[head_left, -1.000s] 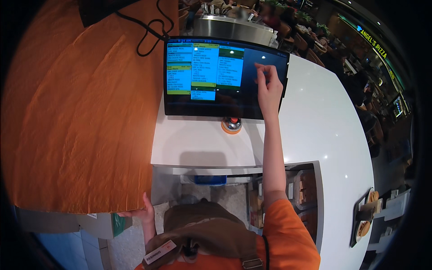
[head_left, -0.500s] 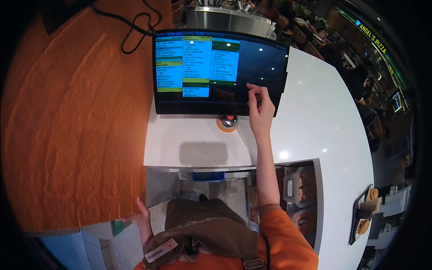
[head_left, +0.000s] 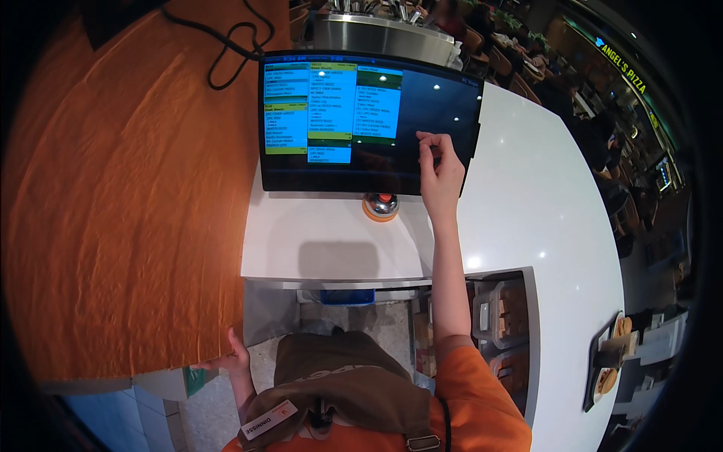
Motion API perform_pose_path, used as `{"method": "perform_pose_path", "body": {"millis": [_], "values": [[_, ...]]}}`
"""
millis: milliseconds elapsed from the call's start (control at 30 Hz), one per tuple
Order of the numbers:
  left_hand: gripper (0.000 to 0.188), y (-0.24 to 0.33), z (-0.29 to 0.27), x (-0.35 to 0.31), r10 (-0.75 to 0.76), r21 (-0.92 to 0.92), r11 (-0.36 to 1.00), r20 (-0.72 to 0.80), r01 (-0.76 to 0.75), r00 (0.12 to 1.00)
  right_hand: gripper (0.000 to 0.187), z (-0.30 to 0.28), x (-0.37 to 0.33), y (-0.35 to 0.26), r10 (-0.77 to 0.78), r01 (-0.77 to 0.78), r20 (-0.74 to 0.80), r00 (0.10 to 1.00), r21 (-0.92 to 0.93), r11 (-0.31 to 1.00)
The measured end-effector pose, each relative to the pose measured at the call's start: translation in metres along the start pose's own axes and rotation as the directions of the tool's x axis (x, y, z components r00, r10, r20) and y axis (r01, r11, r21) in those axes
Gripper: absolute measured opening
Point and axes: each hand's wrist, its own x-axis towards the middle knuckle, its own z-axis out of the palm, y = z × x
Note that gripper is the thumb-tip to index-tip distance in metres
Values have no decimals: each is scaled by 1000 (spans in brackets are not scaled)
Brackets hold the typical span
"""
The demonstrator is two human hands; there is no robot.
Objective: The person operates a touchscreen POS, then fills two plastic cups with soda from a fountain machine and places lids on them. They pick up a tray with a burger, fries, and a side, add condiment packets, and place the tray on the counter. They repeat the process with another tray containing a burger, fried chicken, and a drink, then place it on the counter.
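A black touchscreen monitor [head_left: 369, 124] stands on the white counter, lit with columns of blue, green and yellow order tickets. In front of its dark right part is my right hand [head_left: 443, 167], empty, with the index finger stretched toward the glass and the other fingers loosely bent. Whether the fingertip touches the glass, I cannot tell. My left hand [head_left: 235, 361] is low at the front edge of the brown wooden panel [head_left: 151, 226], thumb up against the edge and fingers stretched to the left. A green item [head_left: 196, 380] is by those fingertips. Below the monitor sits a chrome call bell [head_left: 381, 206] with a red button.
The white countertop [head_left: 542, 203] curves round to the right, with a dark tray [head_left: 602, 361] of burgers at its outer edge. Clear plastic bins [head_left: 501, 313] fill a shelf under it. A black cable [head_left: 226, 45] lies behind the monitor. Several people sit in the background.
My right hand has moved slightly up and to the right in front of the screen. My left hand stays at the panel's edge. The ticket columns look the same.
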Motion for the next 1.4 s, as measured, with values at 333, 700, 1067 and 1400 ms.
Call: {"method": "perform_pose_path", "body": {"millis": [333,700,1067,1400], "values": [[96,-3,3,-4,-5,-71,997,-34,3,999,8,9,38,-10,-72,72,-22,997,-31,997],[98,0,3,-4,-24,-111,994,9,25,1000,6,10,36,-13,-43,30,-95,995,-133,991],[100,-2,3,-6,-4,-97,995,8,5,1000,7,52,-70,-38,81,-83,64,995,44,996],[100,-5,5,-11,-40,-152,988,-30,35,999,7,58,-81,-44,15,-21,115,993,51,998]]}}
